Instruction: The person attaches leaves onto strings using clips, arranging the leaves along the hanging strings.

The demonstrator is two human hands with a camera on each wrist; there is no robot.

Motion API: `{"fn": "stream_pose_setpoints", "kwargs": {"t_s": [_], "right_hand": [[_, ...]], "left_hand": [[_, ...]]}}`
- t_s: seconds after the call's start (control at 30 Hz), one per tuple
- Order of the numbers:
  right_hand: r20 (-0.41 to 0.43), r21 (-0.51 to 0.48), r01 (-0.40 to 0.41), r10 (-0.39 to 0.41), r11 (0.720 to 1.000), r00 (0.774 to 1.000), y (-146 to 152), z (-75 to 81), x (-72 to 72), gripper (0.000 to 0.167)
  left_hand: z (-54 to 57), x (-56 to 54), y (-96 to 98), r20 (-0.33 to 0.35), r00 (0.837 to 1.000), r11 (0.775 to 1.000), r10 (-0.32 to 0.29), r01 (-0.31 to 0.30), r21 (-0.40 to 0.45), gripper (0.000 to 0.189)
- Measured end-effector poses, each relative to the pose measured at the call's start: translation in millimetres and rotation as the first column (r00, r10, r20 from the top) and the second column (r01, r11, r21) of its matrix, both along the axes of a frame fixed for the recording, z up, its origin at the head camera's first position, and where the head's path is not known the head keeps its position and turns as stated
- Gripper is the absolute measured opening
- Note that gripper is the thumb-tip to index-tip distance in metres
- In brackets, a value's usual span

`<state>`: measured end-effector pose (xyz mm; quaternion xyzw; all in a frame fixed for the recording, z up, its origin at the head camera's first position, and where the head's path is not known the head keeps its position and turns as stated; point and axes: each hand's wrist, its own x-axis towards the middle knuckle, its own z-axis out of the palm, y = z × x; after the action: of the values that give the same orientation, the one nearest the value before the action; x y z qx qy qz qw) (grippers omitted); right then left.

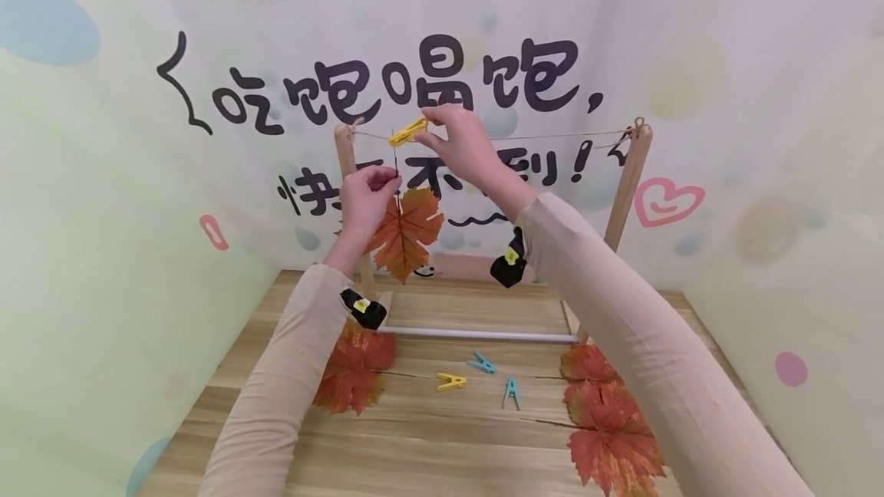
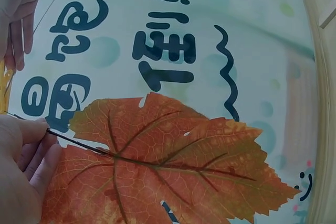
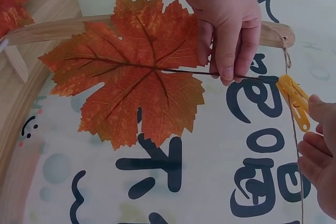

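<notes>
Your table [image 1: 442, 451] has a wood-grain top and fills the lower middle of the head view. Behind it hangs a pale wall covering [image 1: 359, 6] with large black lettering and pastel spots; a pink heart outline [image 1: 668, 203] shows at right. A wooden frame stands at the table's far side: left post [image 1: 345, 152], right post [image 1: 630, 182], with a white rod [image 1: 483, 336] low between them and a string [image 1: 559, 135] tied across the top.

On the table you have a red leaf [image 1: 355, 374] at lower left, two overlapping red leaves [image 1: 611, 436] at lower right, and, between, two blue clothespins [image 1: 510, 392] and a small yellow clothespin [image 1: 451, 382].

Your left hand [image 1: 369, 194] pinches the stem [image 1: 397, 159] of an orange leaf [image 1: 405, 240], which hangs blade-down at upper centre. Your right hand [image 1: 463, 146] grips the raised yellow clothespin [image 1: 409, 131] between thumb and fingers, at the string and the stem's upper end. Whether it is clipped there cannot be determined.
</notes>
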<state>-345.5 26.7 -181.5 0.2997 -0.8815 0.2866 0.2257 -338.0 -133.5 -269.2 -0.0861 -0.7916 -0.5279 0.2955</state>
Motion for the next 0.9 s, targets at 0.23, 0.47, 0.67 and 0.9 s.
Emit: {"fn": "stream_pose_setpoints", "kwargs": {"t_s": [0.23,0.47,0.67,0.9], "right_hand": [[-0.087,0.004,-0.049,0.049,0.999,0.995,16,-10.7,15.4,0.044],[-0.154,-0.009,-0.121,0.118,0.993,0.981,37,-27.0,33.3,0.041],[-0.149,-0.007,-0.173,0.170,0.985,0.974,55,-52.9,43.7,0.040],[-0.110,0.003,-0.188,0.187,0.982,0.976,74,-83.4,53.7,0.039]], "left_hand": [[-5.0,1.4,1.2,-0.015,1.000,1.000,0.014,-0.014,0.011,0.016],[-8.7,1.4,1.8,-0.041,0.999,1.000,0.016,-0.016,-0.002,0.018],[-8.2,5.1,1.4,-0.079,0.997,0.999,0.015,-0.017,-0.034,0.017],[-6.3,14.9,-2.2,-0.095,0.996,0.998,0.002,-0.008,-0.064,0.020]]}}
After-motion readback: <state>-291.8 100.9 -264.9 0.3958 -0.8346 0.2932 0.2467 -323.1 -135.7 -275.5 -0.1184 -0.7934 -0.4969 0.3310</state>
